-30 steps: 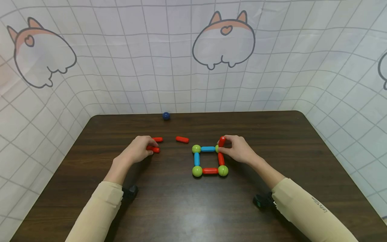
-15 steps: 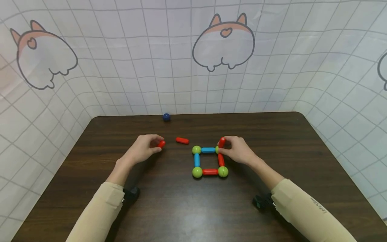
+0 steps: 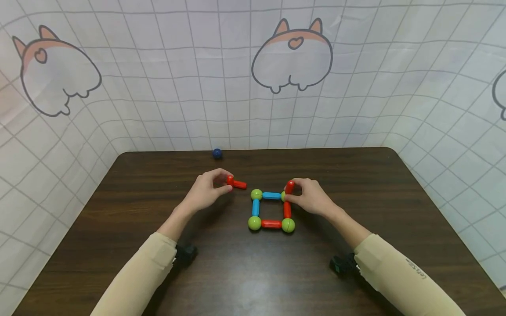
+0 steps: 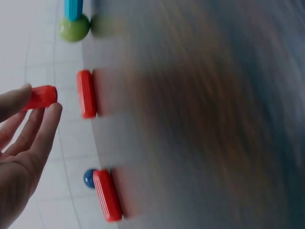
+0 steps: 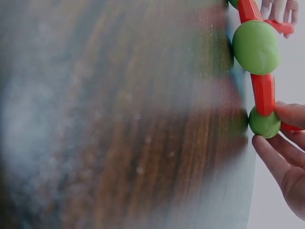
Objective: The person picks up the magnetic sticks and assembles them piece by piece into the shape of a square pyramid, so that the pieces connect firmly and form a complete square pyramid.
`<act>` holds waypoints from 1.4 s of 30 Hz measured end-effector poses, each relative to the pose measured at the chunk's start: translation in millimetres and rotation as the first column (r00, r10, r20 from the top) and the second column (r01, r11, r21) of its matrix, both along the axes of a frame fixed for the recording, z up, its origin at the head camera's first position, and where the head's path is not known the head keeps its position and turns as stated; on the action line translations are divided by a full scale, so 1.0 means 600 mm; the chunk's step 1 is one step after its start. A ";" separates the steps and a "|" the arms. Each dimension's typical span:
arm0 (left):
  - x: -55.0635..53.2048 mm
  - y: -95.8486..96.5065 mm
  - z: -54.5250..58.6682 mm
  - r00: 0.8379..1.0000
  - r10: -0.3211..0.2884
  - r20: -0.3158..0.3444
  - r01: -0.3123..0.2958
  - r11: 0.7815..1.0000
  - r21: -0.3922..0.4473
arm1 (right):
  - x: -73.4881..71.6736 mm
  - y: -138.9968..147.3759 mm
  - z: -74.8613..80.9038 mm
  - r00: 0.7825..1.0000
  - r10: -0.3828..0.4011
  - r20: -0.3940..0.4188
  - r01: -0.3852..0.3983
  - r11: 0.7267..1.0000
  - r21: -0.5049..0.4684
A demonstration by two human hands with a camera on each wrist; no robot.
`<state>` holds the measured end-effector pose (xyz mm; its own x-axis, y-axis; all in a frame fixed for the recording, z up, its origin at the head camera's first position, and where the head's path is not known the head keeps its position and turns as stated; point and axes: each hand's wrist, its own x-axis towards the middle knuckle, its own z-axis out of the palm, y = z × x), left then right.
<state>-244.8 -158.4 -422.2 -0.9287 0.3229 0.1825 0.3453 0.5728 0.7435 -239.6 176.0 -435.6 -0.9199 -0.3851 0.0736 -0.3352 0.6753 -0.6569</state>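
Observation:
My left hand [image 3: 209, 188] pinches a red magnetic rod [image 3: 230, 180] between thumb and fingers, raised off the table and tilted up in the head view. Behind it a second red rod [image 3: 240, 184] lies on the table. On the right, a square of rods and green balls lies flat, with blue rods [image 3: 272, 195] at the back and left and red rods [image 3: 271, 224] at the front and right. My right hand [image 3: 312, 195] grips an upright red rod [image 3: 290, 187] at the back right corner, its fingertips also touching the green ball [image 5: 264, 122] there.
A dark blue ball [image 3: 217, 153] sits near the table's back edge. Another loose red rod [image 4: 107, 195] lies on the table in the left wrist view; my left hand hides it in the head view. A white grid-patterned cloth [image 3: 221, 87] hangs behind the dark wooden table [image 3: 245, 276].
My left hand has picked a red rod off the table and carried it right, close to the square. The square's front edge has shifted slightly left; my right hand has stayed at its corner.

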 end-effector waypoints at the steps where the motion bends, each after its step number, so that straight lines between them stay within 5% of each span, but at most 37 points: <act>1: 0.001 0.006 0.001 1.000 -0.001 0.002 0.001 1.000 0.004 | 0.000 0.000 0.000 1.000 -0.001 0.000 0.001 1.000 0.002; 18: -0.005 0.075 0.005 0.996 -0.081 0.025 0.080 0.996 0.030 | -0.010 -0.002 0.003 1.000 0.000 0.025 -0.001 1.000 0.006; 42: -0.034 0.090 0.006 0.989 -0.140 0.042 0.142 0.989 -0.033 | -0.033 -0.007 0.017 0.997 0.019 0.078 -0.020 1.000 0.008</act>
